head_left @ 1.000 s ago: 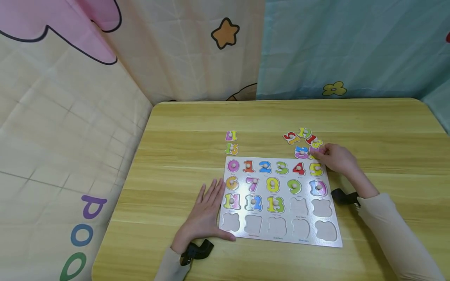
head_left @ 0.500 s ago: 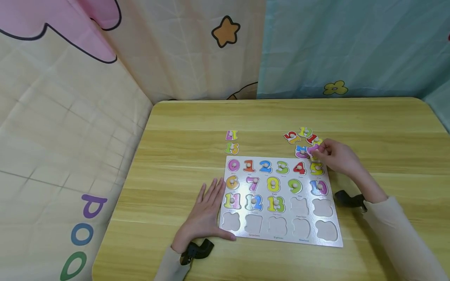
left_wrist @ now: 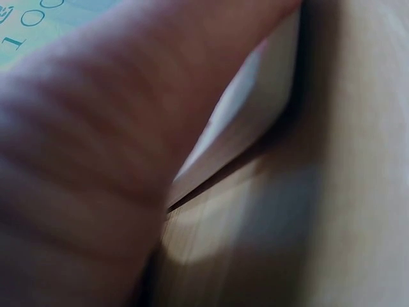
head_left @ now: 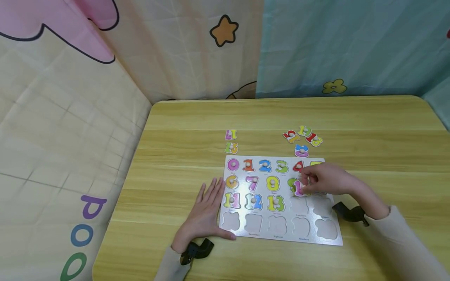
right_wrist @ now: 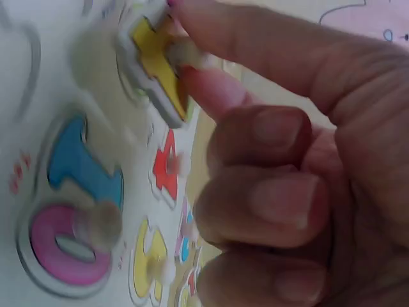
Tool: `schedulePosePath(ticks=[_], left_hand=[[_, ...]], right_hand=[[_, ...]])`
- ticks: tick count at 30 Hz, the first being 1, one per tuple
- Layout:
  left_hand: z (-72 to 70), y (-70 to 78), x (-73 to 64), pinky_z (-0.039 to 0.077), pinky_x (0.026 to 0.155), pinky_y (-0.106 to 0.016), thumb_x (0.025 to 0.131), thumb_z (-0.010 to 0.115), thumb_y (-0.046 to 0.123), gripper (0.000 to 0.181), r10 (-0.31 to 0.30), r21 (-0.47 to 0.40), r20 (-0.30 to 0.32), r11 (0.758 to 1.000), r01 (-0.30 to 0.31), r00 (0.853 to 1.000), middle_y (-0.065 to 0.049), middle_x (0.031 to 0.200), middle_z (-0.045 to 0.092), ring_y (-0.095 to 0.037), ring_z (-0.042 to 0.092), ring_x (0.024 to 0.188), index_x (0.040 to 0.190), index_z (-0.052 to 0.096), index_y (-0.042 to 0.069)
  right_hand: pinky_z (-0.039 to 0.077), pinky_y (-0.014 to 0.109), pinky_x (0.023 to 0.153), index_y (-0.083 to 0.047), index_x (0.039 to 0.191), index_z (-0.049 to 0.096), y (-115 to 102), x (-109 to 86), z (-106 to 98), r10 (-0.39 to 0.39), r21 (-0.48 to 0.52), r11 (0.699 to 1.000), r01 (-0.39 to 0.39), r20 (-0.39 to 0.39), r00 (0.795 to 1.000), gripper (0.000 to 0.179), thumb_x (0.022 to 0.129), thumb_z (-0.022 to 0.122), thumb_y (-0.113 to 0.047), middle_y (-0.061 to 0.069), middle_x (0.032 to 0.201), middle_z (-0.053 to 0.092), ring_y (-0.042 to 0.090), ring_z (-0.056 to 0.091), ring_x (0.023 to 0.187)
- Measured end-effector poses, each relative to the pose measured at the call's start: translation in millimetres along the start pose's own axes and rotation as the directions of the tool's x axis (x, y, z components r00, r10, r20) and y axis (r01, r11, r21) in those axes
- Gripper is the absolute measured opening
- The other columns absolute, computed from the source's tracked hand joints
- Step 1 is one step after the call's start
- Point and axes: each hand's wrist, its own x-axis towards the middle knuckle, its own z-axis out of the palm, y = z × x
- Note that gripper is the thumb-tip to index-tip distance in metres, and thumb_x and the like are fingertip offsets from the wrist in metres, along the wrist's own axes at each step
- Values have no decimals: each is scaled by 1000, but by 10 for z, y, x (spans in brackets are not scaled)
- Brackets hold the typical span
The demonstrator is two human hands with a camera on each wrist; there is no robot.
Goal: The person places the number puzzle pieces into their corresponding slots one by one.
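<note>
A white number puzzle board (head_left: pixel 289 235) lies on the table, with 0 to 13 in their recesses and several bare recesses below. In the head view, my left hand (head_left: pixel 205 212) rests with spread fingers against the board's left edge, thumb over its lower corner. Over the board's right side, my right hand (head_left: pixel 325 178) holds a number puzzle piece (head_left: pixel 298 188) with a purple 1. The right wrist view shows thumb and index finger pinching the knob of that piece, its yellow digit (right_wrist: pixel 153 54) visible and tilted. My right hand partly covers the 5, 9 and 10.
Behind the board's right half lie loose pieces: a 15 (head_left: pixel 291 136), a 19 (head_left: pixel 304 130), an 18 (head_left: pixel 314 139) and a 20 (head_left: pixel 301 151). A 17 (head_left: pixel 230 134) and a 16 (head_left: pixel 231 148) lie behind its left corner. Curtains (head_left: pixel 190 50) hang beyond the table.
My right hand has lifted the purple-and-yellow puzzle piece from the loose group and carried it toward me, over the board. The left hand stays in place.
</note>
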Motion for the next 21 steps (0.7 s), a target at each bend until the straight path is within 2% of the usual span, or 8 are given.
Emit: schedulePosePath(ticks=[2,7,21], left_hand=[[0,-1,-1,-8,112,-46,50,68,83,147,-2,-3,3,1000,2,1000,-12,158,-3,-26,-8,143,151,0,0],[-4,0,-1,-9,112,-46,50,68,82,147,-5,-10,9,1000,5,1000,-11,158,-4,-25,-9,143,151,-1,1],[-8,2,-7,-8,112,-46,50,68,83,147,-8,-10,14,1000,8,1000,-11,158,-5,-25,-9,143,151,-1,0]], right_hand=[[27,22,48,-24,73,56,-31,-15,49,-31,10,999,31,51,998,25,78,77,-35,-10,58,42,7,40,53],[29,22,49,-22,71,54,-68,-35,176,-21,49,999,15,119,993,29,77,78,-36,-9,58,43,8,42,54],[29,21,50,-18,68,53,-99,-12,309,-3,89,996,-9,128,992,31,76,79,-35,-9,57,46,8,43,54]])
